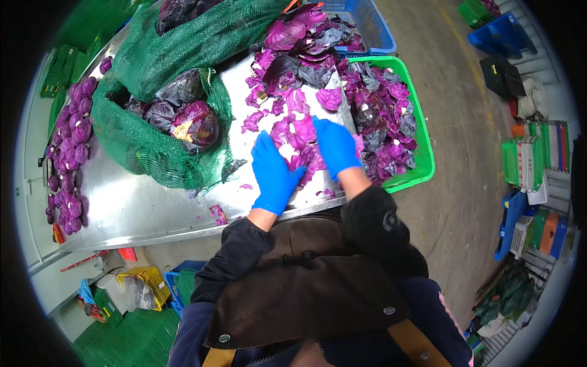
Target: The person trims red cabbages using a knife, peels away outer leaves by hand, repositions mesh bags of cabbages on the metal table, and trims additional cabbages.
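Loose purple cabbage leaves [299, 136] lie in a heap on the steel table in front of me. My left hand [273, 175], in a blue glove, rests at the left side of these leaves with its fingers stretched out and thumb apart. Across from it, my right hand [337, 147], also blue-gloved, touches the right side of the leaves, fingers extended and pointing away from me. Neither hand grips anything that I can see. To the left, a green mesh sack [137, 144] lies with its mouth open around whole red cabbages [197, 124].
A green crate [420, 144] full of leaves stands against the table's right edge, with a blue crate [384, 27] behind it. Trimmed cabbages [76, 131] line the table's far left. Another mesh sack [183, 52] lies at the back. The steel table [131, 211] ends just before my apron.
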Demonstrator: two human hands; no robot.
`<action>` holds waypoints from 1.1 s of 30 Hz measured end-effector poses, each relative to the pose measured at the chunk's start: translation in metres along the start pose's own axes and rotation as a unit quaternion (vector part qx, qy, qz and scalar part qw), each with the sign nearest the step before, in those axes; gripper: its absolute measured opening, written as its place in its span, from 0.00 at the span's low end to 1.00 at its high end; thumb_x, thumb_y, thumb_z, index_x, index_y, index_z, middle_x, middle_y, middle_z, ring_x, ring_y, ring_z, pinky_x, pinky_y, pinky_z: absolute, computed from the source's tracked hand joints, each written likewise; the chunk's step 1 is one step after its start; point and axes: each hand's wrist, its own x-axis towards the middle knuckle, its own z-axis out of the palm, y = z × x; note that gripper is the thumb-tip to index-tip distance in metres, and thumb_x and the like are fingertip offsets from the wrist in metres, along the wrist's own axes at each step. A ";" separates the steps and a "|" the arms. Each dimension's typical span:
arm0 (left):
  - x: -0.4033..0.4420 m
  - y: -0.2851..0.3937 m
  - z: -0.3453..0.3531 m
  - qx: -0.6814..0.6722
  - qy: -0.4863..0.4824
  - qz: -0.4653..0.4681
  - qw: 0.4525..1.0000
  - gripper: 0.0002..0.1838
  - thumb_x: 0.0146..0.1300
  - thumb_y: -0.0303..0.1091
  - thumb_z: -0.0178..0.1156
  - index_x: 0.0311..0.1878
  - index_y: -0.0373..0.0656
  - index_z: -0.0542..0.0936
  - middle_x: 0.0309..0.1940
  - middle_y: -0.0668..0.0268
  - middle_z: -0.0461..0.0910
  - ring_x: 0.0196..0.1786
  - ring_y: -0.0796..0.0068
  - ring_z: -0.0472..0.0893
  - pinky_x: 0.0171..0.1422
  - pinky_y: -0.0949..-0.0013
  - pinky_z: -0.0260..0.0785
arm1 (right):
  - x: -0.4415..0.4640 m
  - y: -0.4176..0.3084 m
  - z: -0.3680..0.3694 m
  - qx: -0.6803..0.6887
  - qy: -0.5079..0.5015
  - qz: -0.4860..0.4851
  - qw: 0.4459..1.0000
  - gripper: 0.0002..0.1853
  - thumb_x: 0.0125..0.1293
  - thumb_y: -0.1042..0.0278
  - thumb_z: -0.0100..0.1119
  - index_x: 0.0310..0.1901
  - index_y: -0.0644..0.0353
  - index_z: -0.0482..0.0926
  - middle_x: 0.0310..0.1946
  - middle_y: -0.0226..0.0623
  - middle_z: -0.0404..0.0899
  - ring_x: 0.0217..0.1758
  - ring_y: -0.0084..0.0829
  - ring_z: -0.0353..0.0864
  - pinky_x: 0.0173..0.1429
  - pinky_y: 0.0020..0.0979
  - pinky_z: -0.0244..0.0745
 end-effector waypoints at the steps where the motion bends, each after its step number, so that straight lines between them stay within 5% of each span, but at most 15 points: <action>1: -0.004 -0.009 0.000 -0.020 0.012 0.034 0.999 0.63 0.36 0.45 0.79 0.72 0.30 0.51 0.65 0.41 0.61 0.63 0.43 0.64 0.66 0.51 0.61 | 0.008 0.003 -0.007 0.022 -0.033 -0.022 0.999 0.27 0.71 0.41 0.41 0.41 0.58 0.80 0.36 0.54 0.81 0.43 0.52 0.81 0.47 0.51 0.74; 5: -0.011 -0.043 0.001 -0.125 -0.007 0.044 0.991 0.66 0.36 0.45 0.80 0.74 0.34 0.48 0.68 0.44 0.58 0.69 0.44 0.60 0.74 0.52 0.53 | -0.001 -0.010 -0.003 -0.080 -0.040 -0.013 0.996 0.25 0.66 0.40 0.51 0.46 0.55 0.80 0.39 0.53 0.82 0.43 0.53 0.81 0.46 0.49 0.75; 7: -0.015 -0.052 -0.008 -0.171 -0.018 0.042 0.984 0.64 0.37 0.44 0.79 0.75 0.36 0.49 0.70 0.46 0.57 0.71 0.48 0.58 0.76 0.53 0.50 | 0.014 0.020 -0.002 0.037 0.010 0.026 0.999 0.26 0.64 0.45 0.58 0.50 0.60 0.78 0.41 0.54 0.82 0.42 0.54 0.82 0.44 0.49 0.76; 9: -0.012 -0.060 -0.010 -0.186 -0.060 0.127 0.972 0.62 0.39 0.42 0.79 0.74 0.37 0.51 0.71 0.46 0.55 0.74 0.48 0.55 0.76 0.54 0.51 | 0.016 0.009 -0.026 -0.090 0.029 0.078 0.992 0.30 0.63 0.50 0.61 0.62 0.58 0.70 0.39 0.52 0.82 0.39 0.50 0.83 0.41 0.45 0.77; 11: -0.008 -0.048 -0.014 -0.157 -0.064 0.148 0.974 0.59 0.42 0.44 0.78 0.74 0.37 0.53 0.72 0.47 0.54 0.75 0.50 0.54 0.76 0.54 0.50 | -0.002 -0.005 -0.020 0.012 0.035 -0.068 0.997 0.36 0.64 0.49 0.61 0.70 0.53 0.61 0.41 0.50 0.83 0.39 0.47 0.84 0.41 0.44 0.78; 13: -0.004 -0.043 -0.007 -0.243 -0.053 0.053 0.967 0.56 0.47 0.46 0.76 0.74 0.37 0.53 0.72 0.48 0.56 0.73 0.50 0.59 0.75 0.55 0.53 | -0.030 -0.043 -0.034 -0.045 -0.122 -0.096 0.987 0.38 0.65 0.48 0.59 0.73 0.47 0.56 0.48 0.46 0.81 0.39 0.45 0.84 0.42 0.43 0.78; 16: -0.003 -0.041 0.004 -0.263 -0.025 0.034 0.964 0.55 0.50 0.46 0.74 0.74 0.36 0.52 0.70 0.47 0.58 0.70 0.50 0.64 0.72 0.57 0.57 | -0.041 -0.054 -0.011 -0.066 -0.101 -0.179 0.976 0.34 0.67 0.43 0.53 0.71 0.46 0.62 0.57 0.42 0.77 0.43 0.45 0.83 0.46 0.41 0.78; 19: -0.003 -0.036 0.002 -0.282 -0.038 -0.019 0.958 0.55 0.51 0.44 0.73 0.74 0.35 0.50 0.71 0.46 0.57 0.71 0.51 0.63 0.72 0.58 0.58 | -0.016 -0.055 -0.002 -0.087 -0.112 -0.235 0.962 0.31 0.66 0.42 0.52 0.66 0.47 0.69 0.55 0.43 0.78 0.44 0.47 0.83 0.47 0.43 0.78; 20: -0.002 -0.039 0.003 -0.273 -0.039 -0.001 0.961 0.55 0.50 0.43 0.73 0.74 0.35 0.49 0.71 0.46 0.56 0.72 0.51 0.62 0.73 0.58 0.57 | -0.011 -0.059 -0.004 -0.072 -0.110 -0.228 0.965 0.25 0.65 0.43 0.54 0.57 0.50 0.77 0.49 0.45 0.81 0.43 0.48 0.83 0.46 0.45 0.77; 23: -0.015 -0.040 0.008 -0.226 -0.020 0.086 0.970 0.56 0.48 0.39 0.74 0.74 0.34 0.50 0.73 0.46 0.52 0.75 0.52 0.55 0.77 0.58 0.49 | 0.018 -0.066 -0.011 -0.121 -0.087 -0.203 0.968 0.20 0.63 0.48 0.56 0.43 0.57 0.81 0.37 0.47 0.82 0.42 0.48 0.82 0.45 0.46 0.76; 26: -0.018 -0.057 0.001 -0.262 -0.062 0.057 0.961 0.55 0.48 0.37 0.75 0.74 0.35 0.50 0.74 0.48 0.53 0.76 0.54 0.55 0.77 0.57 0.49 | 0.036 -0.052 -0.002 -0.120 -0.079 -0.147 0.979 0.19 0.62 0.50 0.57 0.38 0.59 0.82 0.37 0.48 0.82 0.44 0.49 0.82 0.46 0.47 0.76; 30: -0.036 -0.067 -0.026 -0.338 -0.092 0.010 0.937 0.54 0.47 0.38 0.76 0.73 0.35 0.53 0.70 0.50 0.58 0.71 0.56 0.62 0.75 0.59 0.54 | 0.024 -0.011 -0.001 -0.044 0.021 -0.020 0.999 0.21 0.61 0.50 0.61 0.47 0.59 0.79 0.40 0.50 0.82 0.44 0.51 0.82 0.47 0.47 0.77; 33: -0.040 -0.072 -0.017 -0.384 -0.055 -0.030 0.921 0.54 0.46 0.42 0.77 0.72 0.37 0.56 0.66 0.50 0.60 0.69 0.56 0.65 0.73 0.59 0.58 | -0.013 -0.040 -0.018 0.016 -0.110 -0.007 0.994 0.34 0.61 0.45 0.62 0.64 0.57 0.70 0.41 0.50 0.83 0.46 0.51 0.82 0.48 0.47 0.75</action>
